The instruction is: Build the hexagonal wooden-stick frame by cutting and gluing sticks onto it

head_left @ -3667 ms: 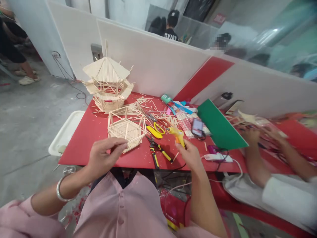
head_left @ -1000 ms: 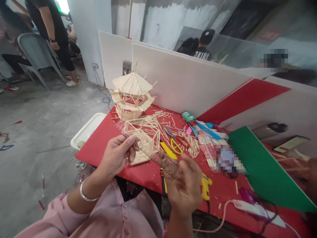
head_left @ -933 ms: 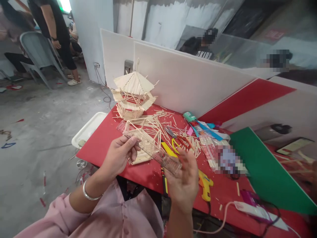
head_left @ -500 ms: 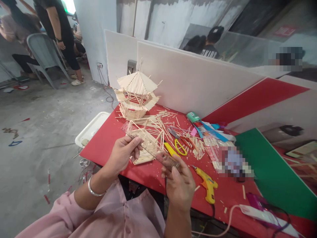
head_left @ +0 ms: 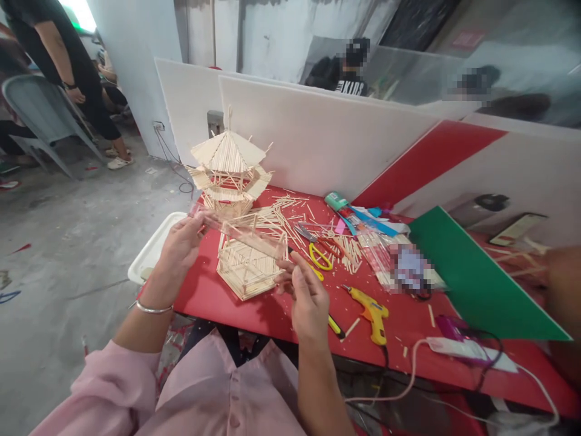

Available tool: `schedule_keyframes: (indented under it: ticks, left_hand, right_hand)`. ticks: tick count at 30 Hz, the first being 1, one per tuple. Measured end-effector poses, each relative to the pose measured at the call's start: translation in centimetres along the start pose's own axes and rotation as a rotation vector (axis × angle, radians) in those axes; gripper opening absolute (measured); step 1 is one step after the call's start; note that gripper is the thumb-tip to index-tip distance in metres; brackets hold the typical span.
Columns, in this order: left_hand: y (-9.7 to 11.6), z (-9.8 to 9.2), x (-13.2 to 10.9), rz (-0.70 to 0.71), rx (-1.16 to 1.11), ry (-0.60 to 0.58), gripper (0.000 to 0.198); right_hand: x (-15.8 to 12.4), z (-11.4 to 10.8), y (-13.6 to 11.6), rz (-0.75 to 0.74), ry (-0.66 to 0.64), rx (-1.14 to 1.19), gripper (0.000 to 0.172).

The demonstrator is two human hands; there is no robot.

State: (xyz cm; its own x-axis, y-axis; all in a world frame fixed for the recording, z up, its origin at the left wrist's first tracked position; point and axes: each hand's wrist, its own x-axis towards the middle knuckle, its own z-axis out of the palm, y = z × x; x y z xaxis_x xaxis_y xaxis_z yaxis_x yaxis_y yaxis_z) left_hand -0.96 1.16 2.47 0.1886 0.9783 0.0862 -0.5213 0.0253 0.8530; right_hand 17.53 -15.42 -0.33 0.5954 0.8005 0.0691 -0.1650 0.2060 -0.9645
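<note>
Head view shows two bare hands on one clear ruler (head_left: 254, 241), which slants in front of one six-sided stick frame (head_left: 245, 275); whether the two touch, I cannot tell. The left hand (head_left: 184, 242) has its grip pinched closed on the ruler's far-left end, thumb against fingers. The right hand (head_left: 306, 297) has its grip closed loosely about the other end, fingers curled, slightly blurred. One bracelet (head_left: 154, 309) circles the left wrist. On the red counter (head_left: 200, 303), one stick tower (head_left: 228, 154) with two roof tiers stands upright behind the frame, and loose sticks (head_left: 275, 217), too many to count, lie scattered beside both. One yellow glue gun (head_left: 373, 315) lies right of the right hand. One black-and-yellow handle (head_left: 336, 327) shows just beside that wrist. Farther right are one green board (head_left: 472, 278), leaning, and one white power strip (head_left: 469, 353) near the counter's edge.
</note>
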Motion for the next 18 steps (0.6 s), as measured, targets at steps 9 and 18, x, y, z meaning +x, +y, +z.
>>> schedule_keyframes:
  ticks: [9, 18]
  left_hand:
    - [-1.1, -1.1, 0.3, -0.091, -0.077, 0.077, 0.005]
    - [-2.9, -0.4, 4.2, -0.141, -0.087, 0.028, 0.008]
  right_hand:
    - [0.0, -0.8, -0.3, -0.060, 0.084, -0.125, 0.034]
    - [2.8, -0.9, 0.9, -0.204, 0.127, -0.358, 0.039]
